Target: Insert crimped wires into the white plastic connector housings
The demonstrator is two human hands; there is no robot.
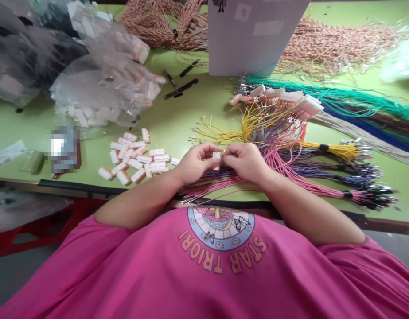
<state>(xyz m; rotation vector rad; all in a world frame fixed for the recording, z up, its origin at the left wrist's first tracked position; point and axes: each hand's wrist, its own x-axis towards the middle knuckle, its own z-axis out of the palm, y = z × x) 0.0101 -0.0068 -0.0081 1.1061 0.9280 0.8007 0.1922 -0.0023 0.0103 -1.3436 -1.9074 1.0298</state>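
My left hand (200, 161) pinches a small white and orange connector housing (216, 158) over the table's front part. Close beside it, my right hand (242, 160) has thumb and forefinger pressed together at the housing's right side; a wire end seems to be between them, too small to make out clearly. Pink wires (277, 161) and yellow wires (247, 124) spread around and behind the right hand. Loose connector housings (134, 164) lie scattered to the left of my left hand. Several housings with wires in them (290, 99) are heaped behind the right hand.
Clear plastic bags (101, 88) with more housings stand at the left. Black-handled tools (181, 88) lie behind the hands, before an upright grey panel (251, 40). Green wires (350, 95) and tied bundles (350, 194) cover the right side. A blurred-out device (65, 150) sits left.
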